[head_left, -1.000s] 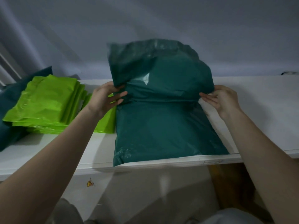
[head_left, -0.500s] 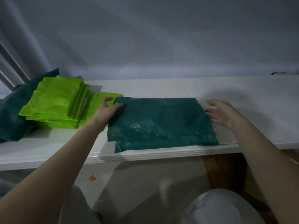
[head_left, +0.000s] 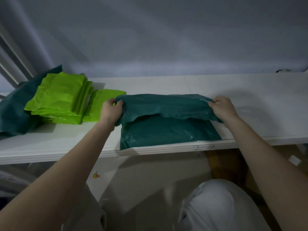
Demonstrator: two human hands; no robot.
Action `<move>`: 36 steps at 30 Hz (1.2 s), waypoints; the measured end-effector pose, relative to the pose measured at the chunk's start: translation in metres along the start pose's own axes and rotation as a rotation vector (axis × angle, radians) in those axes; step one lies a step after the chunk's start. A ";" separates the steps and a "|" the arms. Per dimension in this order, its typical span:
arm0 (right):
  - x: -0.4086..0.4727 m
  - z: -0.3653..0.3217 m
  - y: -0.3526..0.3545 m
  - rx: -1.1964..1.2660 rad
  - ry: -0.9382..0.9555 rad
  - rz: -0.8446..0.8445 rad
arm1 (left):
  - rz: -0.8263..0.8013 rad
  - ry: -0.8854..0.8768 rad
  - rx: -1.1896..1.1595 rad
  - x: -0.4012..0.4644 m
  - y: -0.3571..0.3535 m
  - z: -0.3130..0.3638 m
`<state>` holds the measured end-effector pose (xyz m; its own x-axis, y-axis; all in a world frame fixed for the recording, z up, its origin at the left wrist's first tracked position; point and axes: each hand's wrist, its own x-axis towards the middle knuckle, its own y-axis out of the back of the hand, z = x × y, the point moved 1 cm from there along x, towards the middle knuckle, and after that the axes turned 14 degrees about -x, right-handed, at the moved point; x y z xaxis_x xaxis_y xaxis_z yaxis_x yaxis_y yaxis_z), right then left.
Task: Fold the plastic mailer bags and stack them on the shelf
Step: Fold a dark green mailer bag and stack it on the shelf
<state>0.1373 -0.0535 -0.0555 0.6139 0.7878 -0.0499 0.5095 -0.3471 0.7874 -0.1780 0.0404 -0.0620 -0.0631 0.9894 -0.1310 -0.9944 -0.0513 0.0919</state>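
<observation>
A dark green plastic mailer bag [head_left: 166, 130] lies on the white shelf [head_left: 250, 90], its near edge at the shelf's front lip. My left hand [head_left: 111, 109] grips the bag's folded far edge at the left corner. At the right corner, my right hand [head_left: 222, 107] grips the same edge. Between them the folded layer is lifted off the lower layer and hangs toward me over it. A stack of folded lime green mailer bags [head_left: 60, 100] sits on the shelf to the left.
More dark green bags [head_left: 11, 110] lie under and behind the lime stack at the far left. A wall rises directly behind the shelf. Bare shelf surface extends to the right of the bag. My knees show below the shelf's front edge.
One second ago the bag's upper half stood upright; it was then laid flat in a fold. Both hands have since taken the far folded edge and lifted it toward me.
</observation>
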 end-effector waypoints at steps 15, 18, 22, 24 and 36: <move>-0.018 0.032 -0.023 -0.259 0.066 0.024 | 0.003 -0.168 0.409 -0.037 0.002 -0.031; -0.022 0.027 -0.020 -0.339 0.021 0.040 | 0.008 -0.202 0.527 -0.037 0.003 -0.031; -0.030 0.005 -0.018 -0.605 0.151 0.188 | 0.078 -0.453 0.699 -0.046 -0.009 -0.022; -0.038 -0.015 -0.024 -0.559 0.321 0.226 | 0.034 -0.535 0.711 -0.052 -0.021 -0.021; -0.053 -0.034 -0.089 -0.734 0.606 -0.279 | -0.202 -0.386 0.852 -0.053 -0.047 -0.064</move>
<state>0.0393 -0.0473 -0.1021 0.0126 0.9914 -0.1301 -0.0368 0.1305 0.9908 -0.1330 -0.0182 -0.1224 0.2864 0.9531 0.0976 -0.5782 0.0907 0.8109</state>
